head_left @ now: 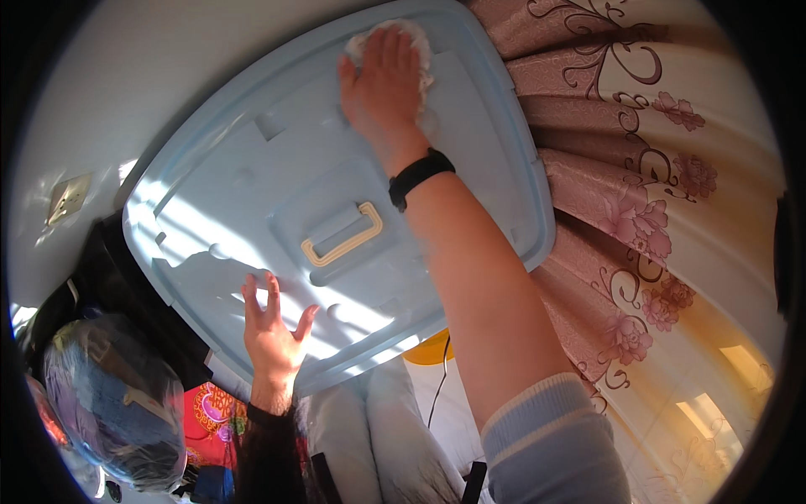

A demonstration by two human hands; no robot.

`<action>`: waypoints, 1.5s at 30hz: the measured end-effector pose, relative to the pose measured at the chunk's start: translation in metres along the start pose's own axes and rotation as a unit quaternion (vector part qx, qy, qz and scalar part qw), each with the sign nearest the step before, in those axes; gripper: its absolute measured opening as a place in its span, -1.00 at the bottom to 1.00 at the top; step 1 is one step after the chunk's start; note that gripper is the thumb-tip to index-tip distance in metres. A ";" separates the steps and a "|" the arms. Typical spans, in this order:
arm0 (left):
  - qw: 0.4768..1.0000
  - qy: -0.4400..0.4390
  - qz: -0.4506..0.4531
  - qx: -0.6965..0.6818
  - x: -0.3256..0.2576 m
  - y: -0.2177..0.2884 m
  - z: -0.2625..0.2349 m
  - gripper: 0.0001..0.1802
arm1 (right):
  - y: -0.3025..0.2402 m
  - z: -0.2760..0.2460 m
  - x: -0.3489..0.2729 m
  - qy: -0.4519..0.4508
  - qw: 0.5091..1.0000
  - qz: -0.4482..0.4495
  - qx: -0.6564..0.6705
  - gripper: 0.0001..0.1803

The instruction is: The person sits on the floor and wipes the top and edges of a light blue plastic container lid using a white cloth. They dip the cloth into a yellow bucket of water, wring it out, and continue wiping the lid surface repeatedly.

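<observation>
Pressing white cloth flat under open right hand on blue lid; left hand open, fingers spread, bracing lid's near edge.

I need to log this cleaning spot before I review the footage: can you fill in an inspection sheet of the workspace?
Surface: pale blue plastic storage-box lid, sunlit in patches, with a cream handle in a recess.
Job's things: white fluffy cloth pressed on the lid's far end.
Clutter: clear plastic bag of blue fabric; white pillows; red patterned cloth.
Grippers: right hand flat on the cloth, black wristband; left hand open, fingers spread against the lid's near edge.
Cables: thin dark cord below the lid.
Surroundings: pink floral curtain; white wall with a switch plate.
</observation>
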State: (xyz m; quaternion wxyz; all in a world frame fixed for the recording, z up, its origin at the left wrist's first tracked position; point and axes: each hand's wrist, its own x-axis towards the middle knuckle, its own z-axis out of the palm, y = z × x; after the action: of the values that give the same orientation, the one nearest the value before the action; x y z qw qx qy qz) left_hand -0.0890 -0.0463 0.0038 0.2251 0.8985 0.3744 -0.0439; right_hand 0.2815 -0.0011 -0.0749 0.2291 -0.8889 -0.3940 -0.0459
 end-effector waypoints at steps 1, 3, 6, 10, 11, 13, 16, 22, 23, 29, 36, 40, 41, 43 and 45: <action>1.000 0.006 0.006 -0.002 0.001 0.000 0.000 -0.04 | -0.002 0.003 -0.005 0.012 0.999 -0.034 0.008 -0.20; 1.000 0.003 0.016 0.014 0.002 0.001 0.000 -0.04 | 0.003 0.002 -0.017 -0.041 0.994 -0.098 0.005 -0.25; 0.999 0.000 0.013 0.032 0.002 0.001 0.000 -0.05 | 0.044 -0.010 -0.003 -0.005 0.998 -0.053 0.029 -0.25; 1.000 0.002 0.001 0.028 -0.001 0.001 0.000 -0.07 | 0.100 -0.053 -0.030 -0.033 0.998 0.041 -0.022 -0.27; 1.000 0.006 0.002 0.029 0.000 0.001 0.001 -0.07 | 0.108 -0.069 -0.060 -0.054 0.997 0.039 -0.045 -0.27; 1.000 0.010 0.000 0.020 0.000 0.001 0.001 -0.08 | 0.118 -0.106 -0.141 -0.102 0.989 0.039 -0.101 -0.25; 1.000 0.007 -0.012 0.001 0.000 0.001 -0.001 -0.08 | 0.117 -0.148 -0.238 -0.098 0.990 0.088 -0.055 -0.21; 1.000 0.030 0.002 -0.011 -0.002 0.001 0.003 -0.08 | 0.086 -0.094 -0.158 -0.089 0.982 0.157 -0.058 -0.20; 1.000 0.027 0.000 -0.006 -0.002 0.001 0.004 -0.07 | 0.082 -0.075 -0.122 -0.080 0.987 0.142 -0.021 -0.20; 0.999 0.032 0.007 0.007 -0.002 -0.002 0.007 -0.08 | 0.069 -0.038 -0.029 -0.074 0.985 -0.138 0.067 -0.38; 1.000 0.018 -0.009 0.011 -0.001 0.000 0.004 -0.09 | 0.062 -0.157 -0.221 -0.432 0.872 -0.206 0.105 -0.39; 1.000 0.022 0.003 0.012 -0.001 0.000 0.005 -0.08 | 0.055 -0.141 -0.213 -0.358 0.908 -0.215 0.020 -0.37; 1.000 0.025 0.002 0.010 -0.001 0.000 0.006 -0.08 | 0.050 -0.122 -0.189 -0.296 0.928 -0.226 0.003 -0.37; 0.999 0.020 0.001 0.024 -0.003 -0.001 0.008 -0.06 | 0.044 -0.079 -0.123 -0.188 0.956 -0.226 0.017 -0.37; 0.999 0.023 0.001 0.024 -0.003 -0.003 0.009 -0.06 | 0.045 -0.042 -0.051 -0.078 0.973 -0.217 -0.023 -0.39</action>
State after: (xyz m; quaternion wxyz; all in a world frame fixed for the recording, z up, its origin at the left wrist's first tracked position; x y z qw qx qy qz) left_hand -0.0922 -0.0508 -0.0048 0.1946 0.9046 0.3778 -0.0324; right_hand 0.2826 -0.0809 -0.0673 0.1619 -0.7881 -0.5929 -0.0345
